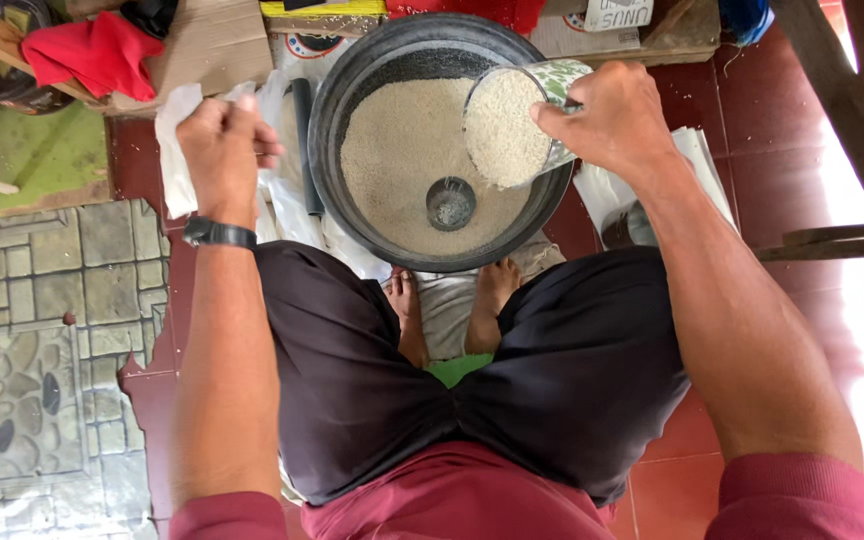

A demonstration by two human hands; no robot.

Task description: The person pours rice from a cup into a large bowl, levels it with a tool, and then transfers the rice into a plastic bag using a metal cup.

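Our right hand grips a tilted can brimming with rice over the right edge of the dark basin, which sits on the red floor. Our left hand clenches white plastic sheeting beside the basin's left edge.

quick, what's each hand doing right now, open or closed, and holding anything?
Left hand: closed in a fist, touching the white plastic sheet; whether its grip holds it cannot be told.
Right hand: closed on a rice-filled cup, tilted over the black basin.

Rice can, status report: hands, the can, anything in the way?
Right hand grips rice can, full, tilted over basin. Left hand fisted on white plastic. Nothing in the way.
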